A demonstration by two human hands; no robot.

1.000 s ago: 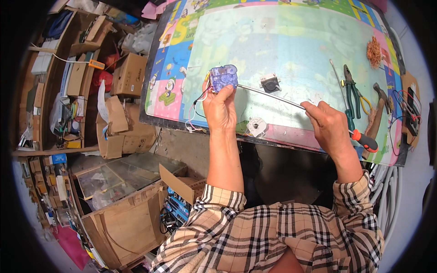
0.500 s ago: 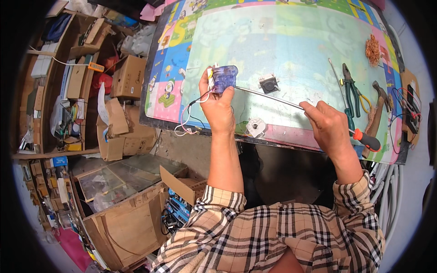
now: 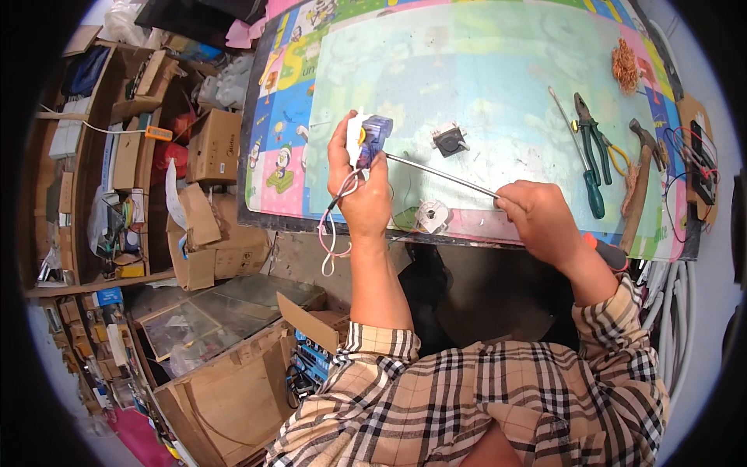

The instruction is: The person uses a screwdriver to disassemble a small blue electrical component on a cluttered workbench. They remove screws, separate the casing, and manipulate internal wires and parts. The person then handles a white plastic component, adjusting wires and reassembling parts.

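My left hand (image 3: pixel 362 201) is closed around a small device (image 3: pixel 374 138) with a translucent purple-blue housing and a white side. White, pink and dark wires (image 3: pixel 331 233) trail from it past my wrist. Between the fingers of my right hand (image 3: pixel 537 214) is the long shaft of a screwdriver (image 3: pixel 447 172); its red and black handle shows partly behind my wrist. The shaft's tip lies at the device's lower edge, beside my left thumb. On the mat, a small black square part (image 3: pixel 449 141) and a round white part (image 3: pixel 433 215) lie between my hands.
To the right on the patterned mat lie another screwdriver (image 3: pixel 585 166), green-handled pliers (image 3: pixel 591 128), a hammer (image 3: pixel 640 175) and a copper wire bundle (image 3: pixel 624 67). A black meter-like box with leads (image 3: pixel 703 167) sits beyond them. Shelves and cardboard boxes (image 3: pixel 214 148) stand at left.
The device has been turned in my left hand, so its white side faces more upward. My right hand and the screwdriver have shifted slightly left and nearer me.
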